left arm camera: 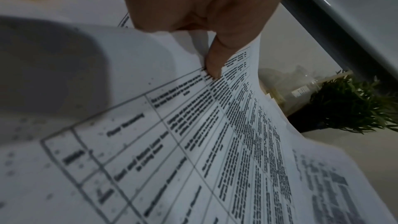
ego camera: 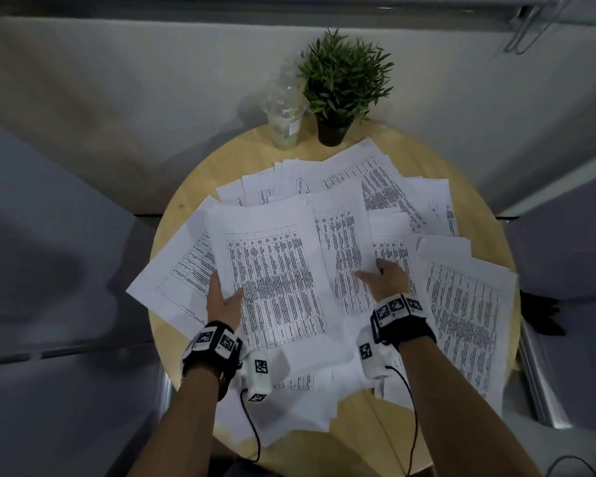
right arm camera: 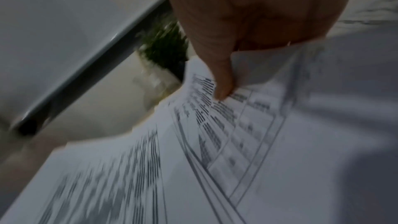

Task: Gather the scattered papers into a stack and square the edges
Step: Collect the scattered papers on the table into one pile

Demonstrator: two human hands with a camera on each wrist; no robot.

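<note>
- Pale wood round table (ego camera: 200, 187) under the head view, nearly buried beneath white printed papers (ego camera: 375, 187) fanned loose and overlapping, some corners hanging past the rim
- Top sheet (ego camera: 276, 280) with a dense table of text, lifted at its left edge, pinched by left hand (ego camera: 225, 299): thumb on the printed face, fingers tucked out of sight beneath
- Right hand (ego camera: 387, 278) over the sheets at centre right, thumb laid on top, fingers hidden under paper
- Marker-patterned wristbands on both wrists, thin black cables trailing back off the near edge
- Clear plastic cup (ego camera: 284, 123) and small potted plant (ego camera: 341, 94) side by side at the far rim, just beyond the farthest sheets, close enough to crowd that edge
- Grey surfaces to either side of the table, a pale wall behind
- Left wrist view: thumb (left arm camera: 215, 60) pressing down on the gridded sheet (left arm camera: 193, 142), more paper curling below it; cup (left arm camera: 301, 88) and plant (left arm camera: 353, 105) blurred past the paper's edge
- Right wrist view, smeared by motion: thumb (right arm camera: 219, 74) pinning a printed sheet (right arm camera: 215, 151) from above, fingers lost behind it; plant (right arm camera: 165, 45) just visible beyond, beside a dark metal bar (right arm camera: 86, 77)
</note>
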